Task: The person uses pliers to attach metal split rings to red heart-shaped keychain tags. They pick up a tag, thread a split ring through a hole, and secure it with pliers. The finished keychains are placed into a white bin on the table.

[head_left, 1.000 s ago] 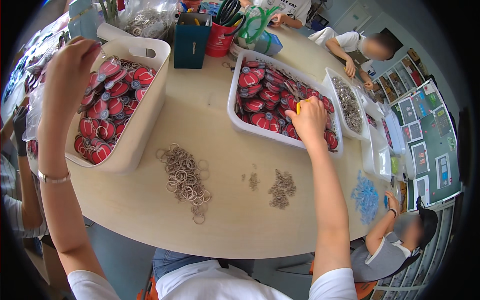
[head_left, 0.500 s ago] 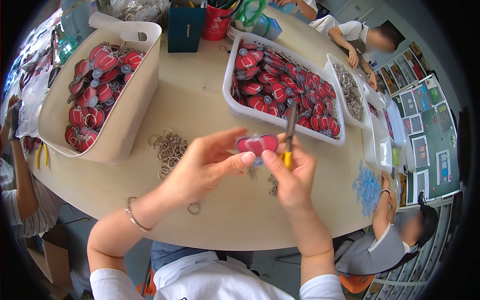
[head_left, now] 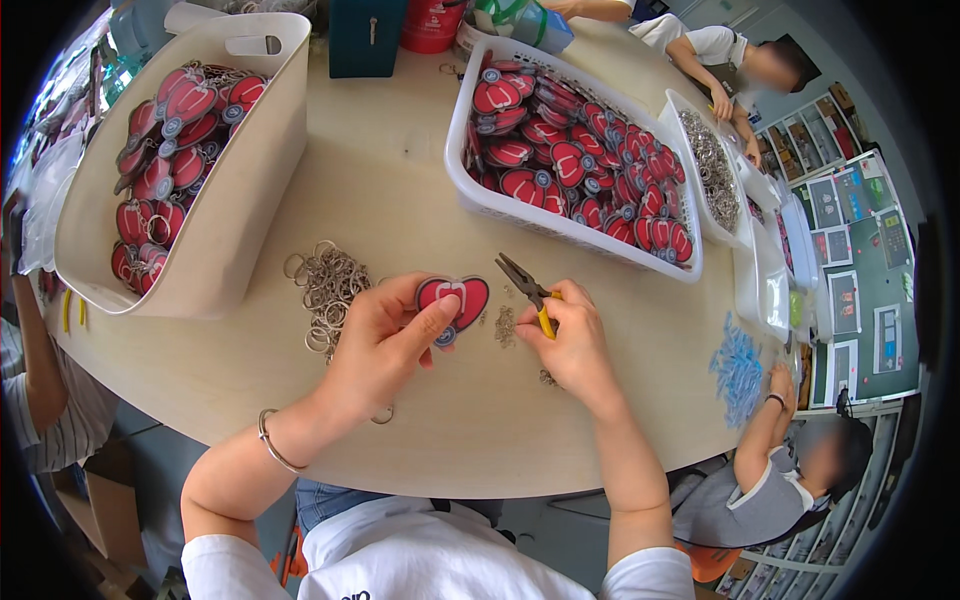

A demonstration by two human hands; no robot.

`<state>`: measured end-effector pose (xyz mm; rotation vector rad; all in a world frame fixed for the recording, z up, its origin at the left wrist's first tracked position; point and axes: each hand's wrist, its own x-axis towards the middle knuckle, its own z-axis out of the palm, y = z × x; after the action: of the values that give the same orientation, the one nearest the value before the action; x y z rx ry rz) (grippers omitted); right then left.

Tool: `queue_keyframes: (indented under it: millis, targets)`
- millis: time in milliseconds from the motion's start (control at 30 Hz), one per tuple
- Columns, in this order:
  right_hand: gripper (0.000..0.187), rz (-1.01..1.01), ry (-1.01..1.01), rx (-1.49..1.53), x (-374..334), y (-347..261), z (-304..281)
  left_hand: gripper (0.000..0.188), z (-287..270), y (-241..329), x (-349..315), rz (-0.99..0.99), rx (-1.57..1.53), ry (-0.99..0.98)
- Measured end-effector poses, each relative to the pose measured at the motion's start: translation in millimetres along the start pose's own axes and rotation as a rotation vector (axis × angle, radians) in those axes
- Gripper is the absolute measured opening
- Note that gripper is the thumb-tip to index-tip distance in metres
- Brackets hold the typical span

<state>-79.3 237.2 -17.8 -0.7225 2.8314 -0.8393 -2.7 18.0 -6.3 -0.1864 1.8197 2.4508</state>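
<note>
A red heart-shaped keychain charm (head_left: 470, 296) with a grey rim and a small round tab is pinched between the thumb and fingers of my left hand (head_left: 385, 335). Long-nose pliers (head_left: 523, 277) with yellow handles rest in my right hand (head_left: 572, 345), their jaws pointing up and left. The thumb and forefinger of that hand are close to a small pile of tiny metal rings (head_left: 506, 328) on the table; whether they pinch one is too small to tell. Beside my left hand lies a heap of larger split key rings (head_left: 335, 290).
A tall cream bin (head_left: 262, 215) of charms with rings stands left. A white basket (head_left: 480, 203) of charms is at the far right, beside a tray of metal parts (head_left: 708, 165). Blue pieces (head_left: 737, 375) lie near a seated co-worker (head_left: 760, 485). Other people work around the table (head_left: 400, 190).
My hands have moved apart. The left has drawn the charm left and the right has lowered toward the tiny rings, pliers still in it. The view has shifted slightly.
</note>
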Motion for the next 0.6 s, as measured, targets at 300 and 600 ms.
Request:
queue_keyframes:
  millis: [300, 600]
  targets:
    - [0.013, 0.009, -0.180, 0.431, 2, -65, -49, 0.013, 9, 2, -10, 0.111, 0.282, -0.065]
    - [0.012, -0.229, -0.180, 0.168, 11, -73, -47, 0.012, 11, 8, -11, 0.390, 0.522, -0.043]
